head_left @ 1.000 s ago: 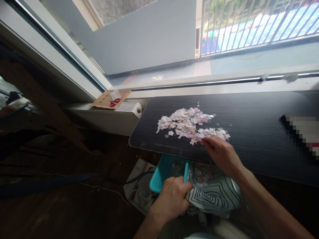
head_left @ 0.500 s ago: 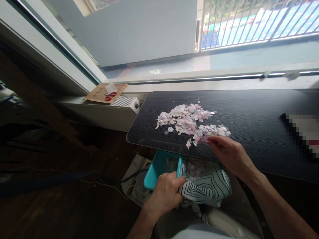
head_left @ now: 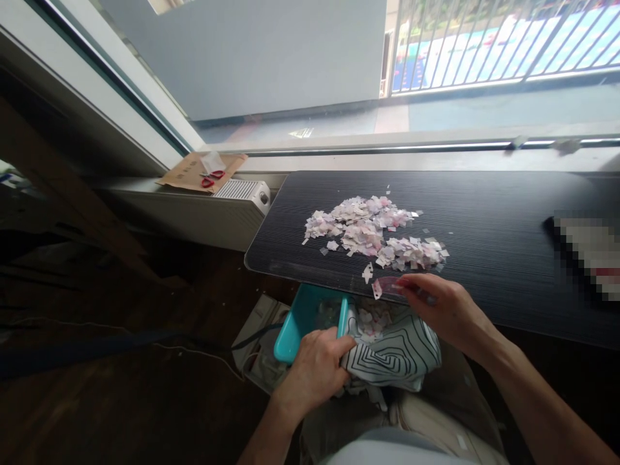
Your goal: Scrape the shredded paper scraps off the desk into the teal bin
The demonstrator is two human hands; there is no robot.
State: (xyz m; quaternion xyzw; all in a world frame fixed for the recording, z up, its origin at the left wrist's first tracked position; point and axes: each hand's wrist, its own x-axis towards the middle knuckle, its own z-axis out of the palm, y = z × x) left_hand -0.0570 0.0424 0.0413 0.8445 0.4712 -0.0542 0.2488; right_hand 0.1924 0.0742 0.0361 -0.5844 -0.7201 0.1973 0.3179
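Note:
My right hand (head_left: 436, 300) pinches a clear, pinkish strip (head_left: 387, 286) between thumb and fingertips, just above the table's near edge. Beyond it a loose heap of small white and pink paper scraps (head_left: 363, 236) spreads over the dark table (head_left: 489, 239). Below the edge, my left hand (head_left: 320, 365) is closed on the side of a white cloth bag (head_left: 397, 361) with black line patterns. Paper scraps (head_left: 372, 320) lie in the bag's mouth. A teal plastic bin (head_left: 285, 345) stands against the bag, its rim beside my left fingers; something clear lies inside it.
Red-handled scissors (head_left: 212, 179) rest on a brown paper envelope (head_left: 177, 175) on the ledge at left, near a white radiator (head_left: 249, 190). A blurred-out flat object (head_left: 588, 252) lies at the table's right. A pale cable (head_left: 194, 352) crosses the dark floor.
My right hand has drawn back from the near side of the heap, and the pinkish strip now shows in its fingers. My left hand keeps its hold on the bag.

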